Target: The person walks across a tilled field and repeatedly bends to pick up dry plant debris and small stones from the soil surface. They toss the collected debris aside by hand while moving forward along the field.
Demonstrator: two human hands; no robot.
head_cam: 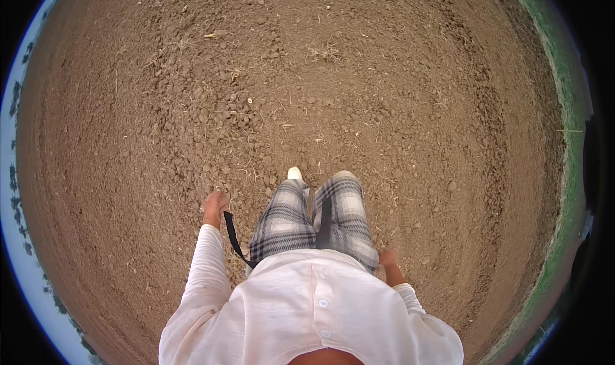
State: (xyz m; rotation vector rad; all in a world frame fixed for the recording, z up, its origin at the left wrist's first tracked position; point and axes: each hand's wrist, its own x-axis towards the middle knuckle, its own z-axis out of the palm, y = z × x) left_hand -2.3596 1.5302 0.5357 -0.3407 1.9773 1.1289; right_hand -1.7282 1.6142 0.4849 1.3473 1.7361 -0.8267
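Note:
My left hand (215,203) is held out to the left of my legs, above the soil, with its fingers partly curled. A black strap (232,233) runs from beside this hand to my waist; whether the fingers hold it is unclear. My right hand (387,258) hangs low by my right thigh, beside the plaid trousers (288,221), its fingers partly hidden. Another dark strap (325,223) hangs down the front between my thighs. A pale shoe tip (294,173) shows beyond the left trouser leg.
Tilled brown soil (307,86) with clods and bits of dry straw spreads all round me. A strip of green grass (571,173) borders the field at the far right. Distant trees (13,177) stand against the sky at the left rim.

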